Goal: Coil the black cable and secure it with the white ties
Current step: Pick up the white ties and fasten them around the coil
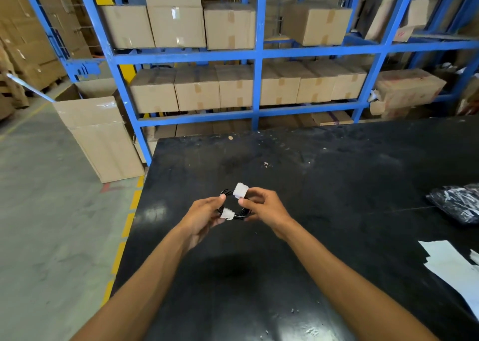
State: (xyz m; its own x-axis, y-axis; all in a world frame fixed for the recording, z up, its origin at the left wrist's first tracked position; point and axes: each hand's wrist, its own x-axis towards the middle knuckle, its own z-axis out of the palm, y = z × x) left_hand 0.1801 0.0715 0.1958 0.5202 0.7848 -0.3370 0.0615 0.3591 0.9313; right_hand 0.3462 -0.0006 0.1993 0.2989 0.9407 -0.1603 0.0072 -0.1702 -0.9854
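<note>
One wide-angle view from the person's head looks forward and down over a black table (pixel 337 185). Both forearms rise from the lower frame; blue shelving (pixel 256 53) fills the top.

**A warehouse packing area**

This is a storage warehouse. From ten to two o'clock stands blue steel racking (pixel 256 55), its shelves packed with sealed brown cardboard boxes (pixel 197 88) closed with tape. More cartons are stacked on pallets at nine o'clock, and a tall carton (pixel 101 136) stands on the bare concrete floor (pixel 39 211) at ten o'clock. Yellow safety striping (pixel 124 226) is painted along the floor at eight o'clock, beside a large, scuffed black worktable (pixel 324 185) that fills the view from five to seven o'clock. At three o'clock a black plastic bag (pixel 458 202) lies on the table, with white paper sheets (pixel 451 265) at four o'clock
</note>
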